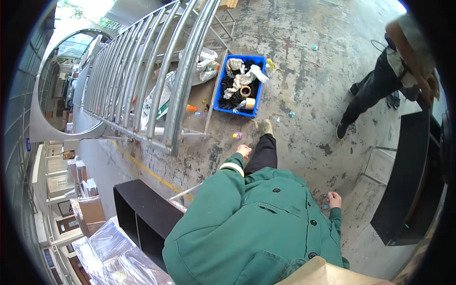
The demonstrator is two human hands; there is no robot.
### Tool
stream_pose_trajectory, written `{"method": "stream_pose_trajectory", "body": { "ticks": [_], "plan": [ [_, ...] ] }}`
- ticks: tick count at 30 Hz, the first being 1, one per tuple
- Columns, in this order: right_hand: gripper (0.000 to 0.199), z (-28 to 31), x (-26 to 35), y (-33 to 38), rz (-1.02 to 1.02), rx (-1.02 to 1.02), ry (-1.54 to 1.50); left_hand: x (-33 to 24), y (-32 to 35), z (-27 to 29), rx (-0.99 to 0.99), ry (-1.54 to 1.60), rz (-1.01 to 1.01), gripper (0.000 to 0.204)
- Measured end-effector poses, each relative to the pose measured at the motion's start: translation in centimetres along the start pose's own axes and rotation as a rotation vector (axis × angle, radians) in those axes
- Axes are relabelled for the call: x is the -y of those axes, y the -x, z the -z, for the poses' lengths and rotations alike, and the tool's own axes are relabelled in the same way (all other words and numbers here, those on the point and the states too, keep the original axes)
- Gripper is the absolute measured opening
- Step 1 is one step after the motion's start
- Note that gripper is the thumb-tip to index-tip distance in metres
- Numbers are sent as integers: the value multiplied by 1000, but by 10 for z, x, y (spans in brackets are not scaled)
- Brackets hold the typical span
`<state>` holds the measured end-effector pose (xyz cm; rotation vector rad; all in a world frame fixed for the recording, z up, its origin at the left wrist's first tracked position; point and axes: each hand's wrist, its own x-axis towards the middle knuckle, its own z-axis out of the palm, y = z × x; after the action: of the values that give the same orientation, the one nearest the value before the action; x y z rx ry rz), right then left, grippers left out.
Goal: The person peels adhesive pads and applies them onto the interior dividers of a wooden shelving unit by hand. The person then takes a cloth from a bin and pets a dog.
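My left hand [244,151] hangs over my forward leg with its fingers curled closed, and nothing shows in them. Around that forearm, over the green sleeve, sits a cream ring [232,167] that looks like a roll of tape. On my other side, my right hand [334,199] is loosely closed beside the jacket, also with nothing visible in it. Past my forward shoe [266,127], a blue plastic crate [216,97] rests on the floor. Inside lie whitish work gloves [235,65], rolls of tape [245,91] and dark items I cannot make out.
A metal rack of bars [178,102] stands to the left, with plastic sacks [205,64] behind it. Black cabinets [142,202] [403,171] flank me. Another person [380,80] stands at the right. Small litter [237,136] dots the floor. Wrapped cartons [116,251] are stacked lower left.
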<state>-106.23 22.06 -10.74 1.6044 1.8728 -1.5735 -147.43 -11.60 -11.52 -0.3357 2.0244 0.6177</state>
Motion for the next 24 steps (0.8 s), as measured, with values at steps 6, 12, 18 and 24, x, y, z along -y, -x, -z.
{"method": "stream_pose_trajectory", "body": {
  "ticks": [6, 12, 18, 24],
  "plan": [
    [24, -78, 118, -30, -102, 15, 93, -61, -93, 70, 45, 76, -24, 22],
    [26, -97, 223, -51, -75, 132, 70, -197, -162, 88, 26, 26, -408, 27],
    [25, -129, 322, -128, 23, 137, 102, -231, -241, 151, -76, -53, -481, 24],
    [48, -158, 356, -248, 16, 525, 641, -258, -275, 141, -115, 11, -344, 23]
  ]
}}
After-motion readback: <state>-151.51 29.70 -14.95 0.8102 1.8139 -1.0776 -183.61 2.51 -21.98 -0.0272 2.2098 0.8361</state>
